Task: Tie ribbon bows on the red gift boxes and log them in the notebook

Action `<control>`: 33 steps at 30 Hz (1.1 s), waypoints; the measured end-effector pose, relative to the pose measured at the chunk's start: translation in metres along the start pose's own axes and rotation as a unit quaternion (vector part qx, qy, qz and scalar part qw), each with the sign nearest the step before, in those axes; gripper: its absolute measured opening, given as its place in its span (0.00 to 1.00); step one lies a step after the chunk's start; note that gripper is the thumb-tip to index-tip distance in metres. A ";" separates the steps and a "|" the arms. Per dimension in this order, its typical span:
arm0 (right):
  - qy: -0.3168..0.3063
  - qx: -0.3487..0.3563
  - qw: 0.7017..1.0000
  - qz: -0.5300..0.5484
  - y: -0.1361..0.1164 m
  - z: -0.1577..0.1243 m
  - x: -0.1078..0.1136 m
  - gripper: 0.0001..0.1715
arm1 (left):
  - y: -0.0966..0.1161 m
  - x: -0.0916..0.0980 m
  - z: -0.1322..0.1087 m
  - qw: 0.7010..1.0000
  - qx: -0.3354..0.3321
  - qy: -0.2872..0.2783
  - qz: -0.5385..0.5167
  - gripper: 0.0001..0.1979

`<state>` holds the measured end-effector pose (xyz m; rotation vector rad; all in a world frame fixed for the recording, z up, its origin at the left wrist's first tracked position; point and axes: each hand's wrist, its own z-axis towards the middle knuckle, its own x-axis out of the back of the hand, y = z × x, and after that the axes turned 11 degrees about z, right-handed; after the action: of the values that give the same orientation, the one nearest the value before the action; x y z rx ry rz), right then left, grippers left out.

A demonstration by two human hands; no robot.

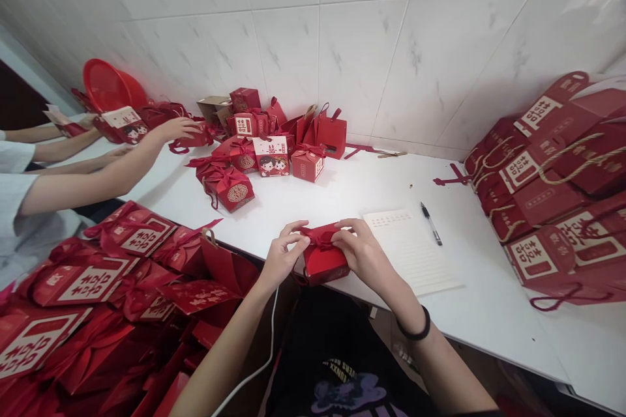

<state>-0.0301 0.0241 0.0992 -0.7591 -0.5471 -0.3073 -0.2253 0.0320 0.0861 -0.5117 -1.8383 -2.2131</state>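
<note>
A small red gift box sits at the front edge of the white table, close to my body. Across its top runs a red ribbon, bunched in the middle. My left hand pinches the ribbon on the left side, thumb against fingers. My right hand has its fingers closed on the ribbon at the right side of the top. The fingers partly cover the ribbon, so its knot is not clear. To the right of the box lies a lined notepad with a black pen beside it.
Several finished-looking red boxes cluster toward the wall. Red gift bags are stacked at the right. Below left is a heap of ribboned boxes. Another person's arm reaches in from the left, near a red basin. A white cable hangs by my left forearm.
</note>
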 end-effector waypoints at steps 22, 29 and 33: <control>-0.032 -0.293 0.955 0.017 -0.017 0.005 0.004 0.24 | 0.027 -0.002 -0.016 0.993 0.072 -0.028 0.088 0.14; -0.050 -0.319 0.936 0.137 -0.014 0.005 0.006 0.16 | 0.026 -0.001 -0.015 0.994 0.079 -0.051 0.048 0.15; -0.046 -0.324 0.926 0.189 -0.008 0.004 0.010 0.17 | 0.021 0.003 -0.014 0.994 0.062 -0.080 0.050 0.14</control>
<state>-0.0273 0.0208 0.1121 -1.5051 -0.3696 -0.0854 -0.2215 0.0145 0.1037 -0.7585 -1.9663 -2.0293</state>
